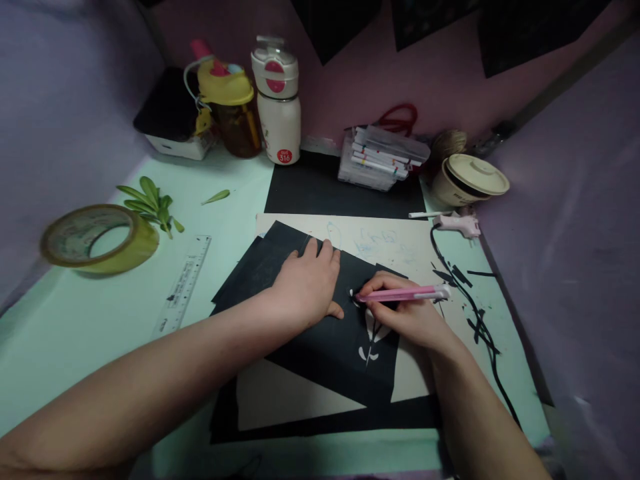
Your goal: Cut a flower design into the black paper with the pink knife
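A sheet of black paper (320,353) lies tilted on a cream cutting board (395,243) in the middle of the desk. A white flower shape (370,343) is cut into the paper. My left hand (307,283) rests flat on the black paper, pressing it down. My right hand (405,317) grips a pink craft knife (405,293), its tip touching the paper just right of my left thumb, above the flower shape.
A roll of tape (97,238), a clear ruler (184,283) and green leaves (150,203) lie at the left. Two bottles (277,100), a marker box (383,157), twine, a lidded cup (470,179) and a glue gun (457,223) stand behind. Black paper scraps (470,300) lie at the right.
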The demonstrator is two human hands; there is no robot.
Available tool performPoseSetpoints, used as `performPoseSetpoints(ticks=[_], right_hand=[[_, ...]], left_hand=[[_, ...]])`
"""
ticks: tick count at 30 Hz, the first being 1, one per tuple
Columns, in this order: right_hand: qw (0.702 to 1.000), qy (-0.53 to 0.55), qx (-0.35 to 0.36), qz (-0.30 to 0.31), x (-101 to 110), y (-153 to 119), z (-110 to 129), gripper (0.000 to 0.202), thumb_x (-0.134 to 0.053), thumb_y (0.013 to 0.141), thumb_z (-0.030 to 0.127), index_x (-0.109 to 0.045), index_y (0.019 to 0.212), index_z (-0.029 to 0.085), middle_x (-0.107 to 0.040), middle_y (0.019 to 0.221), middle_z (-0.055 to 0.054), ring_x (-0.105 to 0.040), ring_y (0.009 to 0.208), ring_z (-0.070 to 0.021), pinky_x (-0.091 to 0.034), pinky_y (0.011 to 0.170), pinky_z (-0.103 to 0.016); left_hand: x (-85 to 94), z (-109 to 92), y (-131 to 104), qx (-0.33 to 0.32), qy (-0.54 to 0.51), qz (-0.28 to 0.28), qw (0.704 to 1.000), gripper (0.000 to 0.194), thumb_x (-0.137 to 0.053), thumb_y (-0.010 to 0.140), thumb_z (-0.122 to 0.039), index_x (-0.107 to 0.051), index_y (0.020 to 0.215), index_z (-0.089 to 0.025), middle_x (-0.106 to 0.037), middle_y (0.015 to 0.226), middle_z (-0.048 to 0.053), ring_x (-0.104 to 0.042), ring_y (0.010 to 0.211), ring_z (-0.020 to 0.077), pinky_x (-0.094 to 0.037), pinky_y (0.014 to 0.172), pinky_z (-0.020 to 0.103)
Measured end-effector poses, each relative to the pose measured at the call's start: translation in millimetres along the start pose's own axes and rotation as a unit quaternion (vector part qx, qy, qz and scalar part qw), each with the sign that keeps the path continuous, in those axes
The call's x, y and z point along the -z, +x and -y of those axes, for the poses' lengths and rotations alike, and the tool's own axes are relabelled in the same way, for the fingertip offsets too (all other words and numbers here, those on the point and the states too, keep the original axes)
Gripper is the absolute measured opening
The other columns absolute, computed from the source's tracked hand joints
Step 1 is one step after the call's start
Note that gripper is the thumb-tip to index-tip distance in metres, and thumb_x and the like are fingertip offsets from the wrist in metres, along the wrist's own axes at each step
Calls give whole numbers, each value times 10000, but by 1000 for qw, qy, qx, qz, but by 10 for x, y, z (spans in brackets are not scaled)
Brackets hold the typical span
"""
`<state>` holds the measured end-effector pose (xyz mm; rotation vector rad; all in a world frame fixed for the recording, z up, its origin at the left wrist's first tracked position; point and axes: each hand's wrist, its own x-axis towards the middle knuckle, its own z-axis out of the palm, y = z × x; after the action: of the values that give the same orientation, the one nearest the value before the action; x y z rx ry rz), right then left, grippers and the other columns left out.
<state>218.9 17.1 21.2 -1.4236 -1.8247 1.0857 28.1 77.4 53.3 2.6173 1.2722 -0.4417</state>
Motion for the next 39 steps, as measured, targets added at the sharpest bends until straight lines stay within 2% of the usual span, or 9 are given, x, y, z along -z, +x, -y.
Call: performPoseSetpoints(ticks=[7,12,19,25,39], right_hand=[[1000,7,-10,-14,-38,8,-12,98,-596,851,204,-664,921,204,-694,906,-44,-652,855,-183,-514,762,-319],[999,26,-21,-19,-49,8,-25,96,-596,865,227,-653,939,205,-686,908,-45,-646,842,-177,-515,745,-311],[999,-21,24,-17,-55,11,-24,106,-583,877,214,-660,948,231,-690,927,-49,-642,892,-204,-514,802,-355],[999,-28,28,-31,-85,13,-71,92,-598,886,239,-660,954,229,-689,931,-43,-646,884,-193,-513,802,-343],[996,47,-35,-69,-131,56,-89,100,-652,844,271,-671,914,202,-698,902,-48,-656,831,-188,-524,737,-320]], left_hand=[[-11,5,-7,-1,8,-6,1000,1072,-713,683,-671,-316,1470,-61,-299,1515,212,-282,1367,384,-421,1029,485],[-3,2,-8,0,8,5,1000,1053,-703,690,-676,-317,1475,-90,-279,1528,208,-272,1376,385,-413,1035,483],[4,-7,5,0,5,4,1000,1043,-716,685,-662,-329,1468,-92,-297,1517,207,-274,1376,386,-415,1029,481],[13,2,-1,-1,4,14,1000,1046,-709,693,-663,-324,1470,-77,-275,1528,212,-256,1383,395,-410,1034,499],[17,-4,-1,2,7,11,1000,1038,-725,682,-654,-334,1466,-96,-288,1522,206,-268,1380,386,-411,1032,483]])
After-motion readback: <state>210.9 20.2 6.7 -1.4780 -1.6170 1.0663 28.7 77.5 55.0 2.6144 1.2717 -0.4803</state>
